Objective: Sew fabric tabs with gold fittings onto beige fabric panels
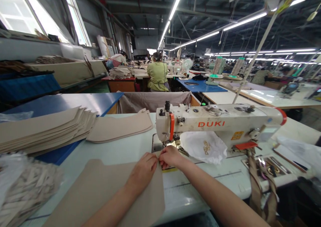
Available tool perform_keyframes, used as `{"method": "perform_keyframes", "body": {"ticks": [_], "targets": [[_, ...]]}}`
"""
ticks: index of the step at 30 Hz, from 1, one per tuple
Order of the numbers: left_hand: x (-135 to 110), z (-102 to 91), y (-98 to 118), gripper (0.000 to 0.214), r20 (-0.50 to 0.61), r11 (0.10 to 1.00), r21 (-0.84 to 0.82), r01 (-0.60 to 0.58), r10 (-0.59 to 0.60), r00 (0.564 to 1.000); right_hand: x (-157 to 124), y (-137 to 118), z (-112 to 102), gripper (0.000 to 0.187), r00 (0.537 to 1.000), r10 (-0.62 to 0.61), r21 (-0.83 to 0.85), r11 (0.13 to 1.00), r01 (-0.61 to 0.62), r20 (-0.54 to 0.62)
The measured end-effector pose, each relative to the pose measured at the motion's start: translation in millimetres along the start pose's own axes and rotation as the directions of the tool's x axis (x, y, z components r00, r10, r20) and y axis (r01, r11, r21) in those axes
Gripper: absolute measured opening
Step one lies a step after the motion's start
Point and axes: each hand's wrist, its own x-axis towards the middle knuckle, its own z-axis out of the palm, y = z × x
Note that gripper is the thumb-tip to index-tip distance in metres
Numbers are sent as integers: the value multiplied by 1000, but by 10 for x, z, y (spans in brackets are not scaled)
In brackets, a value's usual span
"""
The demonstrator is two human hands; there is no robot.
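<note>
A large beige fabric panel (110,187) lies flat on the pale sewing table (185,197), its upper right corner close to the needle area of a white sewing machine (190,126) marked DUKI. My left hand (144,168) rests on that corner with fingers curled and pressed to the edge of the panel. Right beside it, my right hand (170,156) is closed in a pinch just in front of the presser foot. Whatever its fingertips grip is hidden behind them. The two hands nearly touch.
Stacked beige panels (50,126) lie at the left, more panels (120,125) behind. A plastic bag of fabric pieces (30,183) sits front left. Right of the needle lies a white cloth with small gold parts (207,146); a tool tray (271,166) and straps (255,183) are farther right. A person (157,73) sits ahead.
</note>
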Motion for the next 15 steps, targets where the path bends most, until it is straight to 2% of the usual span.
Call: {"method": "perform_keyframes", "body": {"ticks": [4,7,11,13,14,15], "targets": [[10,24,-27,23,14,1000,6,4,-4,1000,39,31,1,24,999,-49,-109,993,48,-10],[12,22,-40,21,31,1000,7,5,-5,1000,-26,73,-25,21,986,-154,-221,966,137,-59],[18,5,-35,19,54,1000,2,4,-4,999,-309,232,-95,15,919,-361,-409,871,273,-157],[19,-4,-29,18,61,1000,0,-3,3,998,-490,367,-127,15,874,-475,-502,783,368,-100],[19,-7,-26,18,59,1000,0,-8,8,998,-572,439,-139,13,837,-547,-565,698,439,-26],[18,-10,-24,18,55,1000,1,-11,11,998,-644,506,-148,13,778,-624,-644,567,514,71]]}}
